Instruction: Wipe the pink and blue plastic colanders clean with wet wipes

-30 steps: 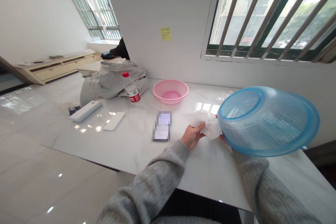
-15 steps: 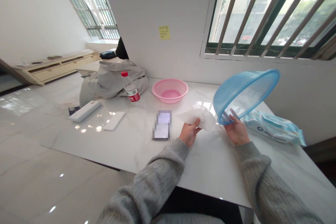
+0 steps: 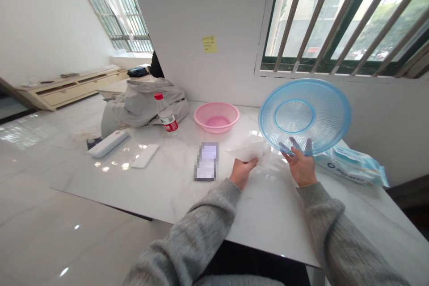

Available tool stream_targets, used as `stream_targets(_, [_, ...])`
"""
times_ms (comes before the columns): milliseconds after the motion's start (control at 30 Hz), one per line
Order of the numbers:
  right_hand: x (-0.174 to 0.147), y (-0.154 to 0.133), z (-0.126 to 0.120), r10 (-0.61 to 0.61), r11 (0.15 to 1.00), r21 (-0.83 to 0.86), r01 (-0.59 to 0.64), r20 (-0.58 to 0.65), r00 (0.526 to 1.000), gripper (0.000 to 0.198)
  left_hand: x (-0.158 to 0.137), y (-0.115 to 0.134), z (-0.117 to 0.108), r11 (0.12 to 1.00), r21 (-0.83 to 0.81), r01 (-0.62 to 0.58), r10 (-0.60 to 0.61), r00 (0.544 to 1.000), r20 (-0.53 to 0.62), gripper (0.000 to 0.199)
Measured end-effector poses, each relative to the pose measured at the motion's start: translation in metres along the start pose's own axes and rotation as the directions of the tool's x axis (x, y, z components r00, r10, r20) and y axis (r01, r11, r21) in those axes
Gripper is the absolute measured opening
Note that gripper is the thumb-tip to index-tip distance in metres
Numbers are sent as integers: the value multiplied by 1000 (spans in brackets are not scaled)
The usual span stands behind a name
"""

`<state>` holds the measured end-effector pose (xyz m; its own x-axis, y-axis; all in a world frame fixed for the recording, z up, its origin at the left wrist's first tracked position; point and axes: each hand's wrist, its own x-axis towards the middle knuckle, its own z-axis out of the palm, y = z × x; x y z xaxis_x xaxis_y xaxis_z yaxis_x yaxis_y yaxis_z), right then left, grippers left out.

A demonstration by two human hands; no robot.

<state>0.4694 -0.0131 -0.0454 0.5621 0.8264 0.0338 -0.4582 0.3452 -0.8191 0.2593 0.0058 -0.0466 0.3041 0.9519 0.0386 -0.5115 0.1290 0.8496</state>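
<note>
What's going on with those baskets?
Someone's right hand holds a blue basket up on its side, by the lower edge. The left hand pinches a thin white sheet. A pink basket sits on the table, with a phone lying nearer the person.

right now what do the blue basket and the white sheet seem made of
Blue basket: likely glossy plastic; it is translucent, part of the right hand showing through. White sheet: perhaps matte tissue or wipe fabric, thin and soft-looking, but blurred.
</note>
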Motion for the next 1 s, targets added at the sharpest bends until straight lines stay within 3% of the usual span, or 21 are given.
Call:
stream_targets(100, [-3,5,2,-34,997,-68,37,45,998,101,-1,-1,-1,949,252,-189,200,980,-17,45])
stream_targets(167, [-5,8,4,-45,994,-93,51,63,997,100,-2,1,-1,908,335,-251,266,964,3,41])
stream_targets(467, [-12,10,10,-14,992,-125,28,114,993,105,-2,0,-3,921,353,-166,209,974,-85,53])
stream_targets(567, [-14,10,12,-11,991,-129,26,116,993,107,-1,-4,-3,887,415,-202,276,952,-128,48])
stream_targets(633, [-17,11,15,-4,991,-135,21,128,992,108,0,-3,-4,803,500,-326,413,908,-71,39])
stream_targets(700, [-24,13,20,13,990,-143,9,156,988,109,1,0,-5,674,555,-486,545,836,71,39])
stream_targets(767, [-35,17,27,36,989,-149,-7,196,980,109,2,5,-8,533,583,-613,615,754,230,51])
stream_targets(833, [-49,23,37,53,989,-146,-19,231,972,108,4,10,-10,399,634,-663,637,698,329,65])
stream_targets(900, [-64,32,46,50,994,-111,-21,265,963,107,5,12,-12,279,708,-648,639,676,368,75])
stream_targets(1000, [-83,45,57,59,992,-123,-28,261,963,106,5,9,-12,181,784,-594,582,708,401,70])
